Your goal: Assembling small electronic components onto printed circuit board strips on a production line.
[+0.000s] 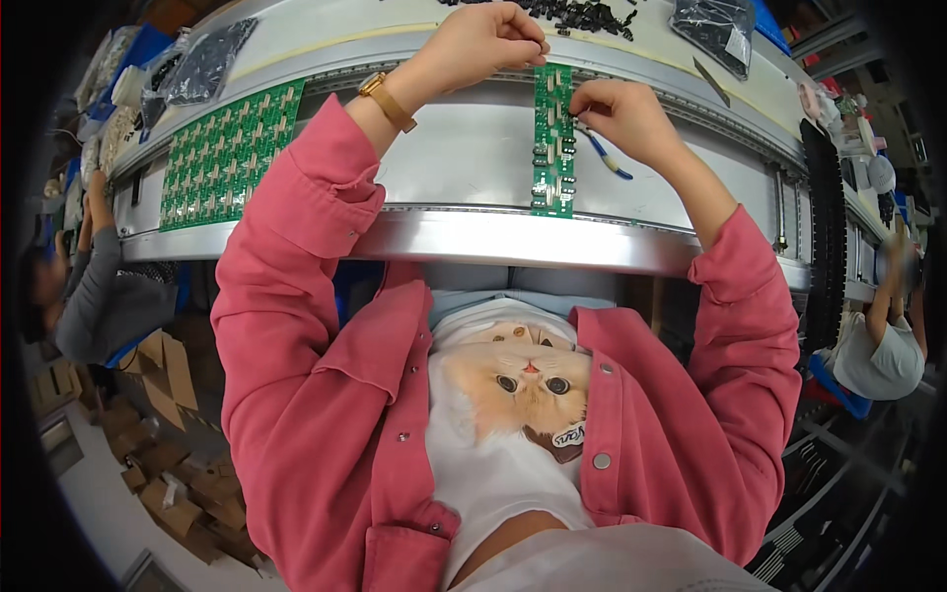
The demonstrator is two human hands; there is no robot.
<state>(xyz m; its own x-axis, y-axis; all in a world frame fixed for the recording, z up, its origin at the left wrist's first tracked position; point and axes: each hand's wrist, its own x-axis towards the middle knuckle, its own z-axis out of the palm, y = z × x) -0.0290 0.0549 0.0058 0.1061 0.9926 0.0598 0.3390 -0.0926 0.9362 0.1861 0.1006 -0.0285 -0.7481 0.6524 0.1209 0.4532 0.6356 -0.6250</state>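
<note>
Fingers of the left hand (488,41) are pinched at the far end of a narrow green printed circuit strip (553,138); whether a small part sits between the tips cannot be told. Fingers of the right hand (621,116) are curled and pinched at the right edge of the same strip, just beside its black components.

The strip lies lengthwise, far to near, on the grey metal conveyor surface (464,158), roughly centred between the two hands. A blue-handled tool (604,158) rests on the surface just right of the strip, under the right hand. A large green panel of circuit boards (229,158) lies well apart to the left. A heap of small black parts (582,14) sits at the far edge, near the left hand.

Risks, as judged:
- Uneven pressure from either hand could shift or tilt the strip on the smooth surface.
- Fingers pressing close to seated components could loosen them.
- The right wrist could knock the tool against the strip.
- A small part could slip from pinched tips and be lost.
</note>
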